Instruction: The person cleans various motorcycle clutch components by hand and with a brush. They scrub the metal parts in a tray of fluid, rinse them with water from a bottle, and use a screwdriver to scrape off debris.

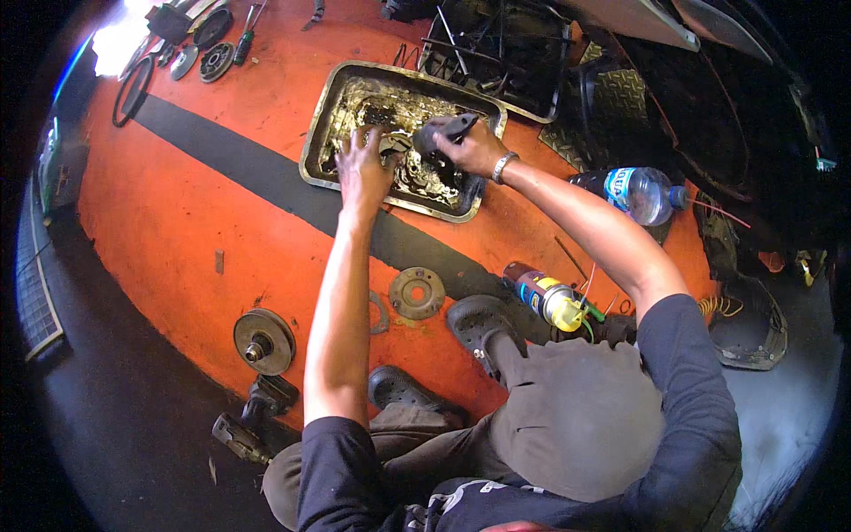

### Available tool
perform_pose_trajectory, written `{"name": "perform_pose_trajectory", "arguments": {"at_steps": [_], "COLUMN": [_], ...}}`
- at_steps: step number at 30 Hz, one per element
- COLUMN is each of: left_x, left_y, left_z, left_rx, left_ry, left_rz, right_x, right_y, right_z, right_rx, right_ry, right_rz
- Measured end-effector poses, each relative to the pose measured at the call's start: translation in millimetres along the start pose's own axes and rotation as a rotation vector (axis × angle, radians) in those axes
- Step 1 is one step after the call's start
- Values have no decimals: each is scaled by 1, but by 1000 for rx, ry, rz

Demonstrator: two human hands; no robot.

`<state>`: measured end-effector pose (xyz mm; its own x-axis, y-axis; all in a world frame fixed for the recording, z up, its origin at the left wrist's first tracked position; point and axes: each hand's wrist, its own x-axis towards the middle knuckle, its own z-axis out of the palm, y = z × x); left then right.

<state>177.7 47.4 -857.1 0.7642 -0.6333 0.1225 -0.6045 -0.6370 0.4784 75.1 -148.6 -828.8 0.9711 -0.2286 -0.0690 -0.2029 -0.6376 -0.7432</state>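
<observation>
A rectangular metal tray [321, 124] with murky, oily liquid in it lies on the orange floor in front of me. My left hand [362, 173] reaches over its near left part, fingers bent around a small metal part [395, 144] whose shape is mostly hidden. From the right, my right hand [476, 149] grips a dark, thick-handled tool [454, 129], perhaps a brush. Its lower end points down into the tray, close to my left hand. A metal bracelet [503, 167] circles my right wrist.
Right of the tray lie a plastic bottle [651, 195] and a spray can [542, 294]. Nearer me are a flat metal disc [417, 293], a pulley-like part [264, 342] and a power tool [253, 421]. Black bins of parts [496, 53] stand behind the tray; round parts [215, 62] lie far left.
</observation>
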Motion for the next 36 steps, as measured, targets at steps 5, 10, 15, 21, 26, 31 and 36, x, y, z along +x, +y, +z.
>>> {"name": "perform_pose_trajectory", "arguments": {"at_steps": [5, 10, 15, 21, 26, 31, 36], "left_x": [-36, -40, -38, -42, -43, -37, -36], "left_y": [16, 14, 18, 19, 9, 15, 11], "left_z": [13, 24, 32, 26, 24, 22, 31], "left_rx": [24, 60, 5, -27, -235, -233, -158], "left_ry": [-162, -126, -55, -113, 167, 190, 216], "left_rz": [-65, -103, -98, -61, -248, -313, -349], "right_x": [-5, -22, -27, -18, 1, 18, 7], "right_y": [1, -4, 9, 9, -12, 6, 6], "right_z": [8, 14, 8, 2, 33, 22, 38], "right_rx": [96, 52, 6, -111, 76, -120, -83], "right_ry": [55, -112, -110, 73, 85, 221, 233], "right_rz": [3, -150, -75, -60, -148, -68, -219]}}
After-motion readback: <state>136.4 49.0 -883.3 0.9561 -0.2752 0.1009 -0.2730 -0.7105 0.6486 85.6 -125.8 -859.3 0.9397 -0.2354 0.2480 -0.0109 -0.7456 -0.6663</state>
